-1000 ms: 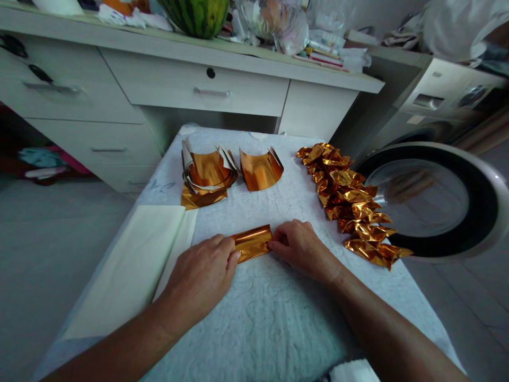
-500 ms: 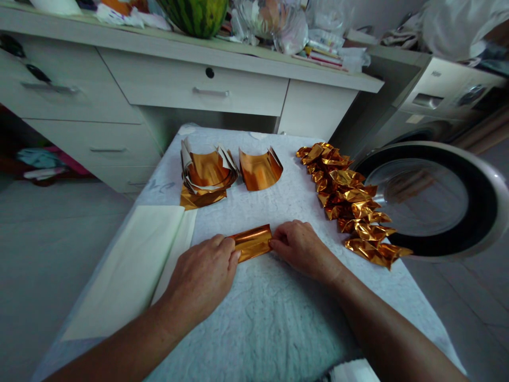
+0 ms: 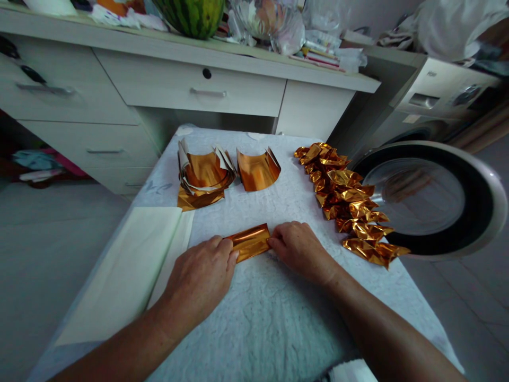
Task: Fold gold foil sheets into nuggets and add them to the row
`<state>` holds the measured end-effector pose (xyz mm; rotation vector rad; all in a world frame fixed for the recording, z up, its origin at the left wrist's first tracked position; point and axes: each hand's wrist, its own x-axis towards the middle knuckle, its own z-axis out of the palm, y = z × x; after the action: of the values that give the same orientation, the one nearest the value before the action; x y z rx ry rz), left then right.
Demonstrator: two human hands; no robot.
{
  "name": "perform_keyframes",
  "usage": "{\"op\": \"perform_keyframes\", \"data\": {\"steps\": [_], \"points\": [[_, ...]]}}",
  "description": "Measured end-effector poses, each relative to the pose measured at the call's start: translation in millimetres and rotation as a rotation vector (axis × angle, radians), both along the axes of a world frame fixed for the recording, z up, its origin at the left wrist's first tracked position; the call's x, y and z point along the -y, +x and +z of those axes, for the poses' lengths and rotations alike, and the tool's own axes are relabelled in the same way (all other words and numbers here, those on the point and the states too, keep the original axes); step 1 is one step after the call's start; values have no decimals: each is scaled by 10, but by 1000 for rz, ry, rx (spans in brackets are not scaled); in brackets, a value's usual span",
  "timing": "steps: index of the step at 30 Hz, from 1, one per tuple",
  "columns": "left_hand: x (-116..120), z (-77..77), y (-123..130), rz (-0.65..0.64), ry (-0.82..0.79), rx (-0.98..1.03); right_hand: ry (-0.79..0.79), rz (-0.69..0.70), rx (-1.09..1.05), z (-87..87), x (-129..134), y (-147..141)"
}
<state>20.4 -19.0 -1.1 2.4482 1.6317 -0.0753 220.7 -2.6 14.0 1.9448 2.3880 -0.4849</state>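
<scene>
A folded strip of gold foil paper point(image 3: 251, 241) lies on the cloth-covered table point(image 3: 254, 318), tilted slightly up to the right. My left hand point(image 3: 207, 268) is closed on its left end, thumb along the near edge. The fingers of my right hand point(image 3: 294, 244) pinch the strip's right end. Beyond my hands stand a stack of curled gold foil sheets point(image 3: 207, 168) with pale backs and a single curled gold sheet point(image 3: 258, 171). Right of my right hand runs a row of several folded gold foil pieces point(image 3: 345, 204) with crinkled ends.
Pale paper sheets point(image 3: 119, 270) lie along the table's left side. White drawers point(image 3: 207, 95) and a counter carrying a watermelon point(image 3: 191, 16) stand behind. At the right, a washing machine point(image 3: 433, 101) has its round door point(image 3: 483, 201) swung open beside the table edge.
The whole view has shifted slightly, so things sit a little farther left. Both hands keep their hold on the foil strip, with hardly any other difference.
</scene>
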Motion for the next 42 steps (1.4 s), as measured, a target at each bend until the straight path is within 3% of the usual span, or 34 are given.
{"op": "perform_keyframes", "data": {"steps": [4,12,18,25,30,42], "points": [[11,-3,-7,5,6,-5,6,3,12,21,9,-2],[4,-18,0,-4,6,-10,-80,-50,-315,41,-3,95],[-1,-15,10,-3,-9,-18,-139,-59,-390,72,-8,106],[-1,-33,-7,0,-10,-11,-81,-46,-372,33,5,86],[7,-59,-36,12,5,-12,0,-42,-232,-5,9,33],[-14,-1,-21,28,-19,-69,4,-51,-163,-29,23,49]]}}
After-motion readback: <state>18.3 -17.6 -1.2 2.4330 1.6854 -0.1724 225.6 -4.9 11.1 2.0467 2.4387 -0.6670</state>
